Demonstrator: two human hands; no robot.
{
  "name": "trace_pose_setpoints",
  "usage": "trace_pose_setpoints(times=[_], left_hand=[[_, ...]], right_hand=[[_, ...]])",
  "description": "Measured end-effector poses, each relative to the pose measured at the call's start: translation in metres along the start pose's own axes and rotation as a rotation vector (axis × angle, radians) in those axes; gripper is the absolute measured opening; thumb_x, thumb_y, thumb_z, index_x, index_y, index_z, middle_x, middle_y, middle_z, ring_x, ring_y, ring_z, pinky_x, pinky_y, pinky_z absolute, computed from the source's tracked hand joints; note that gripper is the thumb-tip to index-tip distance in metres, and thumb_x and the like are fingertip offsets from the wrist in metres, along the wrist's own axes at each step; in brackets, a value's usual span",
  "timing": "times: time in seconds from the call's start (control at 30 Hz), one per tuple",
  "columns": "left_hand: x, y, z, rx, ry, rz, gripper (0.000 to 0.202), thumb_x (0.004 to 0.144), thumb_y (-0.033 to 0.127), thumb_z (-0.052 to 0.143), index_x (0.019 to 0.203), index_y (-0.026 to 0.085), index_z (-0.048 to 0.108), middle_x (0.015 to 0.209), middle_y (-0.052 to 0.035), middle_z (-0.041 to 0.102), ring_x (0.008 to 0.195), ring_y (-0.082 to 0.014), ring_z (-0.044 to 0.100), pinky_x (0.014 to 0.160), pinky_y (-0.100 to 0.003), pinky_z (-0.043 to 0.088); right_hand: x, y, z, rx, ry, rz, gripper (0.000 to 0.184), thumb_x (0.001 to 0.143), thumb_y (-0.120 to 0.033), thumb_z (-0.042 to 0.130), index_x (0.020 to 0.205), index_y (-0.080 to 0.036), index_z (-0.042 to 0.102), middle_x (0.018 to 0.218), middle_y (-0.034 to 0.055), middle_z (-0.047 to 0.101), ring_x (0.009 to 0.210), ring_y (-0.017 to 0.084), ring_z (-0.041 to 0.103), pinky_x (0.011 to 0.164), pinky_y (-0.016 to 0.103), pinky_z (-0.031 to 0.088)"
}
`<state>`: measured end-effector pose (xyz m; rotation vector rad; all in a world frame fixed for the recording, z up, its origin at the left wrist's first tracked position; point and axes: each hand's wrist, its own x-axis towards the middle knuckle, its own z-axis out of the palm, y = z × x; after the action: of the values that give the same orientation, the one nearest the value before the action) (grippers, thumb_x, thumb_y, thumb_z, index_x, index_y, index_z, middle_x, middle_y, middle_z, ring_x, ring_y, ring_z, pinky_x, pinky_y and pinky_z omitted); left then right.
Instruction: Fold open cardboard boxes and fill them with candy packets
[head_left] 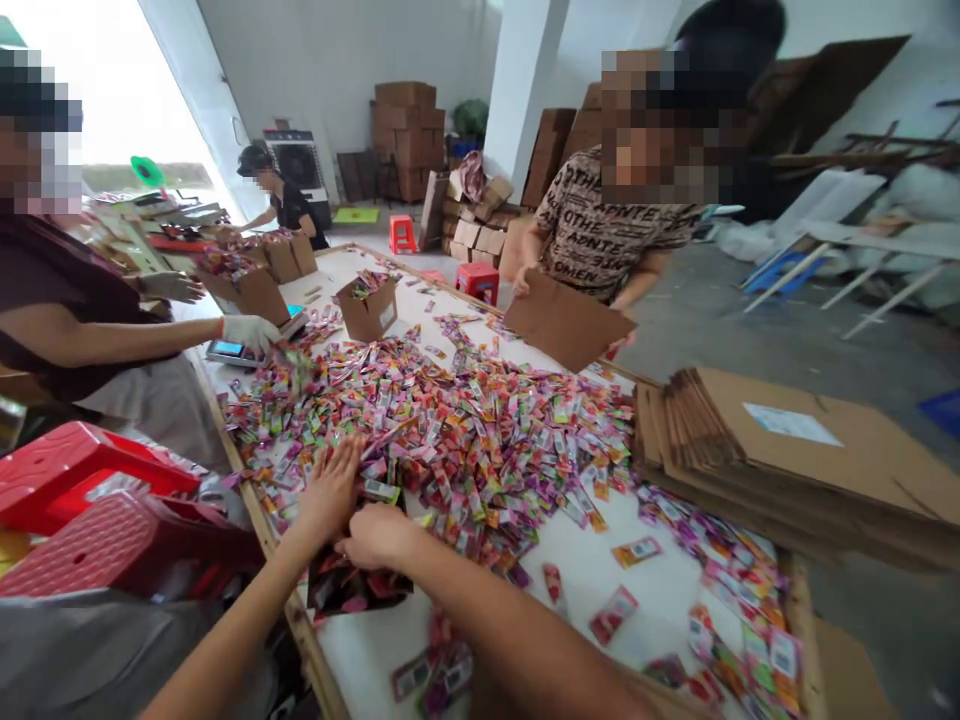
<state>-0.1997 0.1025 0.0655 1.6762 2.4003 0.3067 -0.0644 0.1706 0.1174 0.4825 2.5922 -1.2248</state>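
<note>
My left hand [335, 487] lies with its fingers stretched out against the near edge of a heap of small, colourful wrapped packets [457, 430]. Beside it, my right hand [381, 535] is curled over the mouth of an open box [360, 597] that has packets inside. Its fingertips are turned down and hidden, so I cannot make out what they hold. Both hands are close together, with a few packets between and just beyond them. The box stands at the near left edge of the white table [517, 610].
A gloved co-worker's hand [251, 335] reaches over packets at the left, by a scale [232, 352]. Across the table, a person holds a flat cardboard piece [566, 320]. Flattened cartons [817, 440] are stacked at the right. A filled carton [369, 312] stands farther back; red stools [127, 540] are at the left.
</note>
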Motion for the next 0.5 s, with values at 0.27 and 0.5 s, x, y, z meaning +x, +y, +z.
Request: trace_pose_setpoints(times=[0.27,0.5], left_hand=[[-0.003,0.030,0.027,0.200,-0.341,0.052,0.056,0.092,0.022,0.044,0.146,0.007,0.042,0.157,-0.0213,0.033,0.149,-0.0304,0.025,0.121,-0.055,0.017],[0.000,0.084,-0.071,0.132,-0.329,-0.096,0.023,0.093,0.022,0.056,0.110,0.013,0.067,0.110,-0.0113,0.073,0.103,-0.0242,0.069,0.098,-0.046,0.050]], right_hand=[[-0.247,0.080,-0.024,0.448,0.644,0.259,0.049,0.084,-0.046,0.054,0.125,-0.022,0.066,0.129,0.0130,0.066,0.117,0.029,0.063,0.105,0.045,0.046],[-0.514,0.157,0.089,0.500,1.002,0.674,0.058,0.074,-0.066,0.054,0.112,-0.026,0.072,0.114,0.0111,0.074,0.106,0.030,0.069,0.093,0.036,0.056]])
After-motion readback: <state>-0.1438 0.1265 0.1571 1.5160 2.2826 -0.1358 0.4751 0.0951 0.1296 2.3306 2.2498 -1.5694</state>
